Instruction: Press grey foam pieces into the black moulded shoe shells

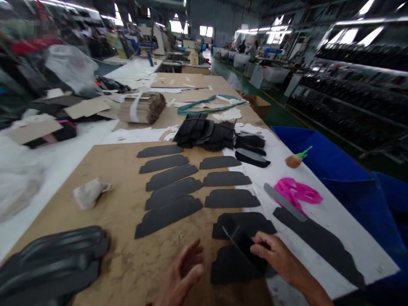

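And here's the thin dark piece [242, 244], tilted up over the nearest panel [221, 267], close to the worktop's near edge; it's blurred, so its full outline I can't tell. The right hand [272, 253] has its rim pinched between thumb and fingertips; the left hand [186, 272] is empty, fingers loosely curled, thumb apart. A light rim pinch looks best to me, sparing the sheet a crease, with the left fingers free to steady the panel beneath. Outward we go: matte, stepped-end panels [174, 216] in two columns across scuffed brown board [117, 170]. Glossy, ridged moulded pieces [57, 259] sit by the near-left corner; towards the right edge, crumpled magenta material [296, 191] and an amber bottle [293, 161] with a green nozzle.
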`<state>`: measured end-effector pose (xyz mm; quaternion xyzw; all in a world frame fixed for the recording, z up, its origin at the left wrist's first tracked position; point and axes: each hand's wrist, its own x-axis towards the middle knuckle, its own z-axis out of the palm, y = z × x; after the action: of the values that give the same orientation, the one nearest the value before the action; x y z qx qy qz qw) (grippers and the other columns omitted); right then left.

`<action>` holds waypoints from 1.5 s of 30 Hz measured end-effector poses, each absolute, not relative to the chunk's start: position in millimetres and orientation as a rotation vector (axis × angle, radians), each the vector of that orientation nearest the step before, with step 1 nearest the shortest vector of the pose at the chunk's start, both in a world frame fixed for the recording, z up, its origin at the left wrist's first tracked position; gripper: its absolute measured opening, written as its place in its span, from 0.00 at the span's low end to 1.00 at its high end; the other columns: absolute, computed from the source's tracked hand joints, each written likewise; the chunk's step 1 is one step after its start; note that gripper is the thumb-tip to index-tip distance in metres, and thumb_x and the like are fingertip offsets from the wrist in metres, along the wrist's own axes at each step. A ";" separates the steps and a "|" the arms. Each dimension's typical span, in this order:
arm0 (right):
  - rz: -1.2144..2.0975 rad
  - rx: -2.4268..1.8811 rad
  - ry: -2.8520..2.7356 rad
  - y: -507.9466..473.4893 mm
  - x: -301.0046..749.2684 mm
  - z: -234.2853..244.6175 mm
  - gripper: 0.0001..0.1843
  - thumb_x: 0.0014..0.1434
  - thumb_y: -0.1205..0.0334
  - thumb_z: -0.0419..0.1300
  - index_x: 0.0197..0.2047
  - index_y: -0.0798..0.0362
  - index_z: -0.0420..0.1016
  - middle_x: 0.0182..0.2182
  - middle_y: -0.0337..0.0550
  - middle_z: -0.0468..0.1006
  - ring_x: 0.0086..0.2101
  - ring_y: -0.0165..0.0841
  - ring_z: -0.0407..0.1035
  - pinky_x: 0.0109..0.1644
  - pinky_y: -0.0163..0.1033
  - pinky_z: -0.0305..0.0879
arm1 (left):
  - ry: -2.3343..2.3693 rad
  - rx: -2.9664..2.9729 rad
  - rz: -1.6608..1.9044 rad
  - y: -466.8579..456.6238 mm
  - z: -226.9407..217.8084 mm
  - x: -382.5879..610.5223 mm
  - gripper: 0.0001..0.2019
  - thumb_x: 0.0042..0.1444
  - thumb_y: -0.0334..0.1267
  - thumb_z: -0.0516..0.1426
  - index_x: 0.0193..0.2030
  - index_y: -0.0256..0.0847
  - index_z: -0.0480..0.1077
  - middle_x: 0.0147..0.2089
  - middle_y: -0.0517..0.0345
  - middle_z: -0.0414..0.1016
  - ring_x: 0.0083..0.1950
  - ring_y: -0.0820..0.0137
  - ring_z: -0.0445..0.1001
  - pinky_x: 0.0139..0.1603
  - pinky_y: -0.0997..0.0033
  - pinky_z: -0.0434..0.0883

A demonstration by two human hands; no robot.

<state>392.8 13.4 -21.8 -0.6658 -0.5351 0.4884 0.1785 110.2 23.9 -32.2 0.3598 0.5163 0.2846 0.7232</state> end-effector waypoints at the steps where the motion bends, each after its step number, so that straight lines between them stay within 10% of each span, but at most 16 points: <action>1: 1.455 -1.850 -1.572 16.7 369.2 -22.3 0.14 0.53 0.53 0.54 0.25 0.55 0.63 0.22 0.34 0.62 0.27 0.25 0.56 0.30 0.31 0.50 | 1.043 0.650 0.652 30.0 -34.9 115.0 0.34 0.35 0.55 0.65 0.50 0.44 0.68 0.50 0.48 0.71 0.48 0.57 0.71 0.47 0.63 0.69; 17: 2.059 -1.498 -1.345 54.9 205.0 -70.2 0.16 0.45 0.53 0.58 0.27 0.54 0.56 0.22 0.32 0.58 0.25 0.24 0.52 0.27 0.30 0.48 | 1.192 0.140 1.063 58.0 -81.0 17.7 0.23 0.36 0.41 0.68 0.35 0.41 0.59 0.23 0.68 0.65 0.23 0.77 0.67 0.22 0.80 0.62; 26: 1.513 -2.111 -1.904 53.1 169.5 -53.1 0.12 0.42 0.59 0.59 0.23 0.54 0.58 0.20 0.33 0.63 0.24 0.25 0.55 0.26 0.33 0.41 | 1.164 0.237 0.846 43.7 -70.0 7.6 0.35 0.40 0.43 0.66 0.53 0.40 0.54 0.36 0.55 0.71 0.32 0.69 0.71 0.29 0.72 0.69; 30: 1.758 -1.915 -1.775 46.2 171.0 -51.4 0.16 0.42 0.58 0.61 0.23 0.54 0.56 0.20 0.32 0.60 0.25 0.24 0.53 0.26 0.31 0.44 | 1.188 0.290 0.780 38.7 -62.9 2.2 0.33 0.39 0.38 0.61 0.54 0.39 0.55 0.41 0.51 0.70 0.33 0.67 0.71 0.27 0.71 0.69; 38: 1.985 -1.603 -1.595 43.9 216.4 -72.9 0.29 0.43 0.37 0.59 0.24 0.54 0.52 0.22 0.32 0.52 0.25 0.23 0.48 0.27 0.30 0.46 | 1.308 0.258 0.896 43.0 -65.1 -40.6 0.20 0.38 0.39 0.58 0.41 0.33 0.68 0.25 0.60 0.68 0.15 0.83 0.50 0.13 0.81 0.47; 45: 1.994 -1.520 -1.506 44.3 205.4 -62.2 0.30 0.44 0.34 0.57 0.25 0.54 0.53 0.23 0.32 0.51 0.25 0.23 0.47 0.27 0.30 0.46 | 1.578 0.727 0.999 25.0 -41.7 -30.1 0.14 0.40 0.44 0.65 0.33 0.37 0.75 0.26 0.56 0.72 0.27 0.72 0.67 0.27 0.76 0.64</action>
<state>205.4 44.3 -62.2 -0.5168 -0.5120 0.6776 0.1081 -30.1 25.0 -41.7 0.3056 0.6635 0.4200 0.5385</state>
